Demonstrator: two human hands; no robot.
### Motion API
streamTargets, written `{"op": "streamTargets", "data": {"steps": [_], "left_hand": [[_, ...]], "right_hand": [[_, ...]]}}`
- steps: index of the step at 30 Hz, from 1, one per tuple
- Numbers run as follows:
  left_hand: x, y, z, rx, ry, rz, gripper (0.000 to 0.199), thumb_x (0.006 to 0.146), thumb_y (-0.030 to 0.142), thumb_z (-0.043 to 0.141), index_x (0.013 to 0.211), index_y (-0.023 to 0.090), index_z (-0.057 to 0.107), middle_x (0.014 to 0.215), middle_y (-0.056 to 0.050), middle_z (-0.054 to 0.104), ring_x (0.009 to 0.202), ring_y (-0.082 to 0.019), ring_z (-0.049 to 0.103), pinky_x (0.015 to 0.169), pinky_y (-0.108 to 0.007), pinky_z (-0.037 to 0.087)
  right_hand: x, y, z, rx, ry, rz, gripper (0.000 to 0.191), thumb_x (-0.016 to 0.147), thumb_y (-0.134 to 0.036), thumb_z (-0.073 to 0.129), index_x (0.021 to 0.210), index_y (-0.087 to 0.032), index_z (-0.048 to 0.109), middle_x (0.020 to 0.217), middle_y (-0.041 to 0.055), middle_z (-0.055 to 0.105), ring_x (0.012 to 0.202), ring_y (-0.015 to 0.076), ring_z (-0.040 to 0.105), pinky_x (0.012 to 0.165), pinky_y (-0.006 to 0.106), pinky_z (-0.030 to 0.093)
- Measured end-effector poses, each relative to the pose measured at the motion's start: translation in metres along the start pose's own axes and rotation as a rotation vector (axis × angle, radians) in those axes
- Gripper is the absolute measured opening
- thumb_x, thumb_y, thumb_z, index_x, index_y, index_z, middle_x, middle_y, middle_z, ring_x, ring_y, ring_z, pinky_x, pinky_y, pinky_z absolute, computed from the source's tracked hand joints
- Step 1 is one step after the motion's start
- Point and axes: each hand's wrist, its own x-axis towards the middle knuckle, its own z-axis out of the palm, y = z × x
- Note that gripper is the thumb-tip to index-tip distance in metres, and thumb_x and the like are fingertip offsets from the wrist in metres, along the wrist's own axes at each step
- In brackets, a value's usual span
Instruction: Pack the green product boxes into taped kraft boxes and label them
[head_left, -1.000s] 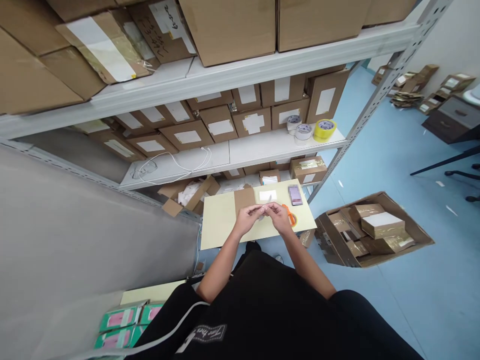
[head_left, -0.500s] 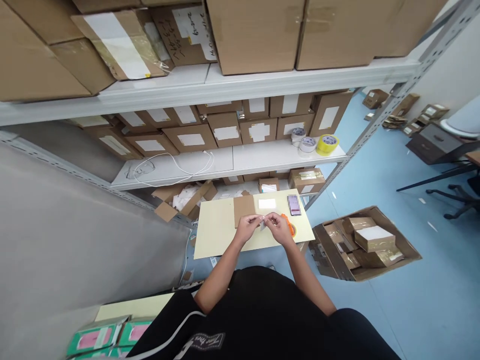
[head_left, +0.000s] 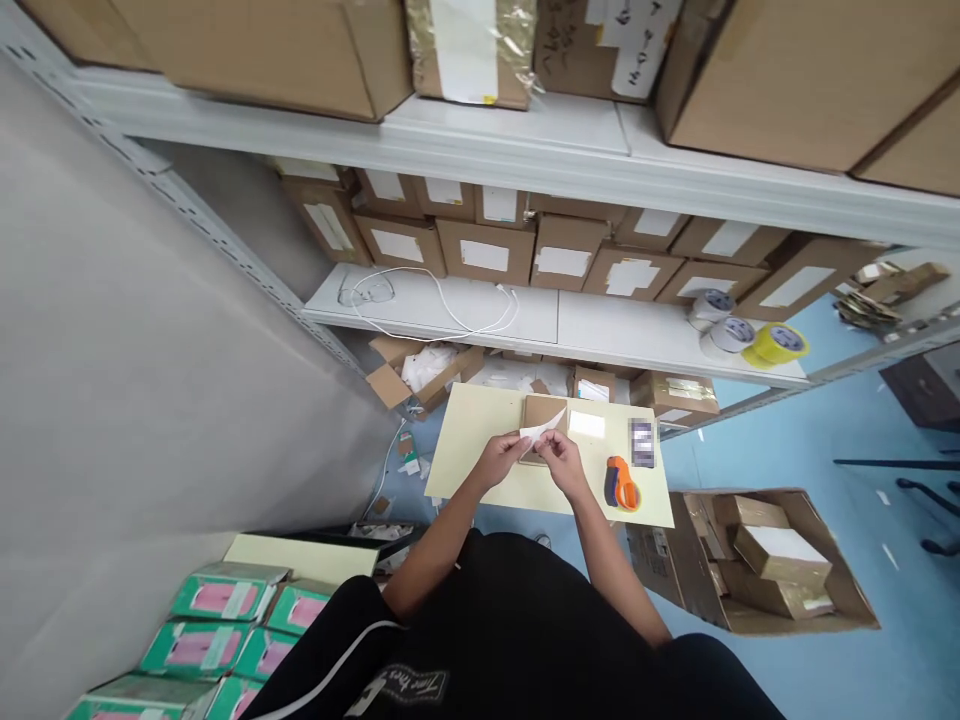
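Left hand (head_left: 498,462) and right hand (head_left: 564,464) pinch white paper (head_left: 541,427) over brown cardboard (head_left: 541,408), near table (head_left: 471,432) front edge; room leftward. Long axis slants far-right, pointed corner that way.

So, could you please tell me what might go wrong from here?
The white slip looks thin and is pinched between the left hand and the right hand, so it could crease or tear if they pull unevenly. The orange tape dispenser lies near the table's near edge, to the right of the right hand, where a stray elbow or forearm might knock it off.
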Motion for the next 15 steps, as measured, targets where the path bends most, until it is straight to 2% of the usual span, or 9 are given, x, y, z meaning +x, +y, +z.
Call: {"op": "streamTargets", "data": {"steps": [5, 7, 8, 10, 12, 13, 14, 15], "left_hand": [[0.012, -0.014, -0.057, -0.044, 0.026, -0.034, 0.056, 0.084, 0.07, 0.07, 0.079, 0.015, 0.079, 0.08, -0.006, 0.073, 0.081, -0.023, 0.065, 0.077, -0.031, 0.051], [0.015, -0.022, -0.086, -0.113, 0.129, -0.104, 0.059, 0.079, 0.074, 0.073, 0.081, 0.015, 0.079, 0.076, -0.006, 0.073, 0.079, -0.024, 0.066, 0.075, -0.032, 0.051], [0.016, -0.026, -0.103, -0.154, 0.225, -0.139, 0.06, 0.077, 0.075, 0.074, 0.083, 0.016, 0.079, 0.075, -0.006, 0.073, 0.078, -0.024, 0.067, 0.074, -0.033, 0.051], [0.012, -0.032, -0.142, -0.209, 0.501, -0.173, 0.062, 0.075, 0.077, 0.073, 0.086, 0.016, 0.079, 0.072, -0.006, 0.072, 0.075, -0.024, 0.067, 0.07, -0.033, 0.051], [0.001, -0.034, -0.183, -0.186, 0.82, -0.148, 0.061, 0.08, 0.077, 0.068, 0.086, 0.017, 0.077, 0.066, -0.004, 0.068, 0.071, -0.022, 0.065, 0.066, -0.031, 0.05], [-0.006, -0.034, -0.202, -0.158, 0.943, -0.121, 0.06, 0.083, 0.076, 0.065, 0.086, 0.017, 0.077, 0.064, -0.003, 0.066, 0.07, -0.021, 0.064, 0.065, -0.03, 0.049], [-0.014, -0.032, -0.22, -0.142, 1.034, -0.089, 0.06, 0.086, 0.075, 0.063, 0.087, 0.017, 0.076, 0.064, -0.002, 0.065, 0.069, -0.02, 0.062, 0.064, -0.029, 0.048], [-0.022, -0.03, -0.235, -0.123, 1.07, -0.064, 0.059, 0.088, 0.074, 0.062, 0.088, 0.017, 0.076, 0.065, -0.002, 0.065, 0.069, -0.019, 0.061, 0.063, -0.028, 0.047]], "right_hand": [[0.029, 0.006, 0.049, 0.014, -0.04, 0.042, 0.039, 0.078, -0.056, 0.081, 0.073, -0.025, 0.059, 0.07, -0.001, 0.061, 0.065, 0.0164, 0.054, 0.063, 0.029, 0.046], [0.044, 0.015, 0.061, 0.068, -0.005, 0.061, 0.036, 0.076, -0.051, 0.081, 0.071, -0.025, 0.056, 0.072, -0.0011, 0.061, 0.067, 0.0165, 0.056, 0.064, 0.029, 0.047], [0.051, 0.022, 0.066, 0.093, 0.037, 0.075, 0.035, 0.075, -0.048, 0.08, 0.069, -0.025, 0.053, 0.071, -0.0015, 0.06, 0.066, 0.0162, 0.056, 0.063, 0.029, 0.048], [0.068, 0.037, 0.075, 0.105, 0.16, 0.107, 0.035, 0.073, -0.044, 0.076, 0.066, -0.025, 0.048, 0.065, -0.0034, 0.054, 0.06, 0.0147, 0.053, 0.06, 0.027, 0.046], [0.085, 0.053, 0.086, 0.087, 0.293, 0.135, 0.033, 0.069, -0.042, 0.074, 0.067, -0.026, 0.045, 0.061, -0.0051, 0.051, 0.057, 0.0134, 0.05, 0.057, 0.026, 0.044], [0.093, 0.06, 0.094, 0.088, 0.339, 0.152, 0.032, 0.066, -0.041, 0.074, 0.069, -0.026, 0.047, 0.062, -0.0053, 0.052, 0.057, 0.0135, 0.05, 0.057, 0.026, 0.045], [0.103, 0.066, 0.104, 0.096, 0.363, 0.175, 0.031, 0.063, -0.04, 0.075, 0.072, -0.025, 0.05, 0.064, -0.005, 0.055, 0.059, 0.0139, 0.053, 0.058, 0.027, 0.047], [0.113, 0.071, 0.117, 0.107, 0.367, 0.203, 0.032, 0.06, -0.039, 0.077, 0.076, -0.025, 0.053, 0.067, -0.0044, 0.058, 0.062, 0.0146, 0.055, 0.06, 0.028, 0.049]]}}
